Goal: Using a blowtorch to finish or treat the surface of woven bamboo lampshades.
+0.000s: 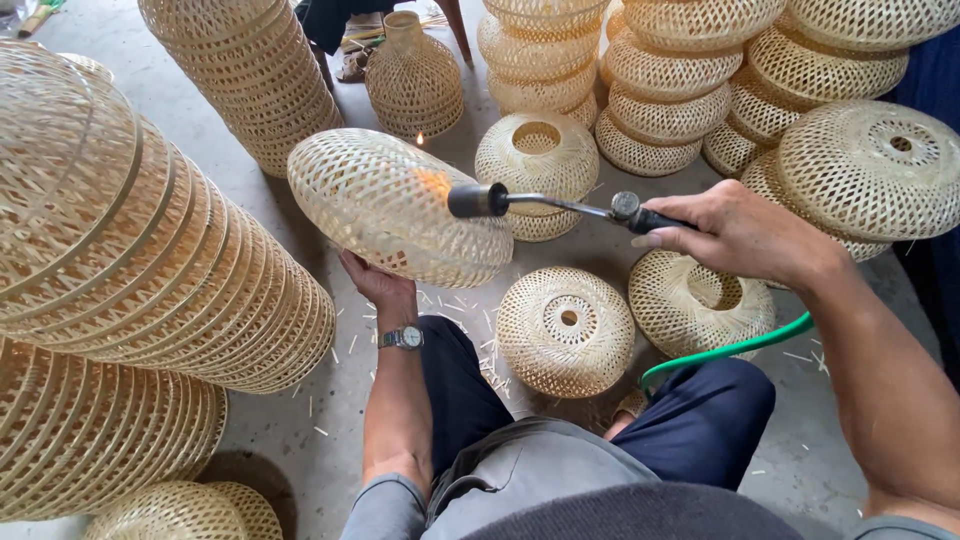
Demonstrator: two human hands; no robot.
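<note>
Centrally, a woven bamboo shade [400, 205] is singed with a gas torch [545, 203].
Left hand [378, 283], closed on the shade's lower rim, holds it at centre frame; right hand [740, 232] is wrapped around the torch handle, its flame licking the weave, a green hose [730, 350] trailing at lower right. How much of the shade is already singed cannot be told. Stacked shades [150, 260] fill the left and top; no labels show.

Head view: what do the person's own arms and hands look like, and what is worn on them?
Both hands are bare, with no gloves. The left hand has a silver metal wristwatch with a round pale dial on its wrist. Both forearms are uncovered; grey short sleeves show only at the bottom edge, near the upper arms. The right hand wears no watch, ring or band that can be seen.
</note>
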